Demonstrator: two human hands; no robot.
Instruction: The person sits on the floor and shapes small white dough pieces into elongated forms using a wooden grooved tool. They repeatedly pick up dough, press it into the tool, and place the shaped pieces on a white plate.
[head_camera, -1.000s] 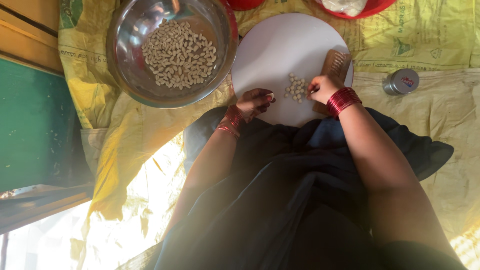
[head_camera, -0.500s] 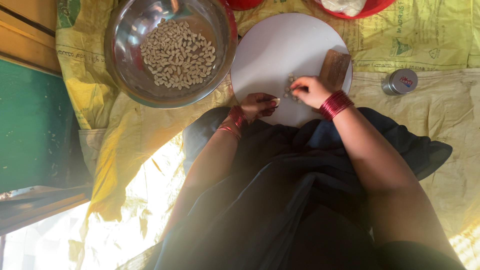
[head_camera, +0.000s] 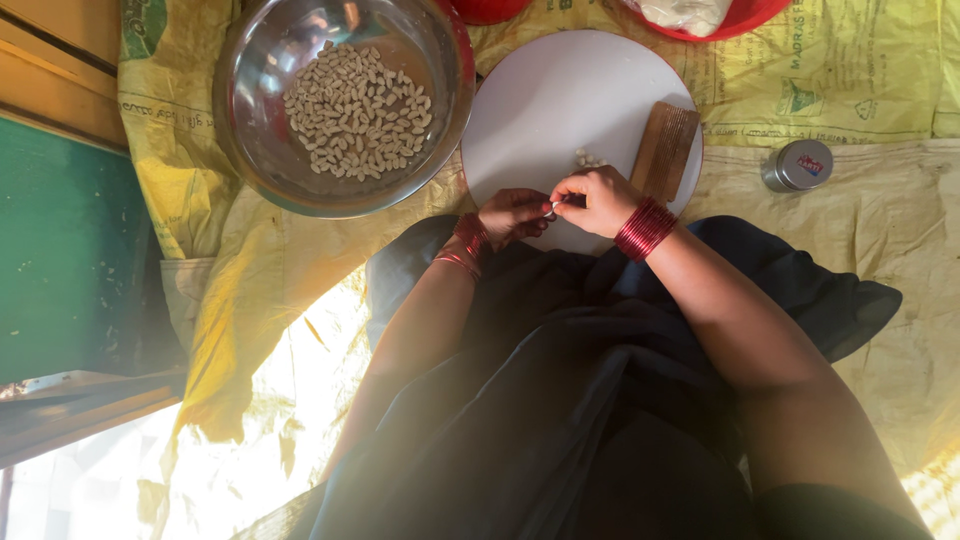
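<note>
My left hand and my right hand meet at the near edge of a round white board. Together they pinch a small pale piece between the fingertips. Both wrists wear red bangles. A few pale pieces lie on the board just beyond my right hand. A ridged wooden comb-like block rests on the board's right side. To the left stands a steel bowl holding several pale shaped pieces.
A small round metal tin sits on the yellow sacking at the right. Red bowls peek in at the top edge. A green board and wooden planks lie at the left. Dark cloth covers my lap.
My right hand left the loose pieces on the board and came left to meet my left hand. Both now pinch one small piece.
</note>
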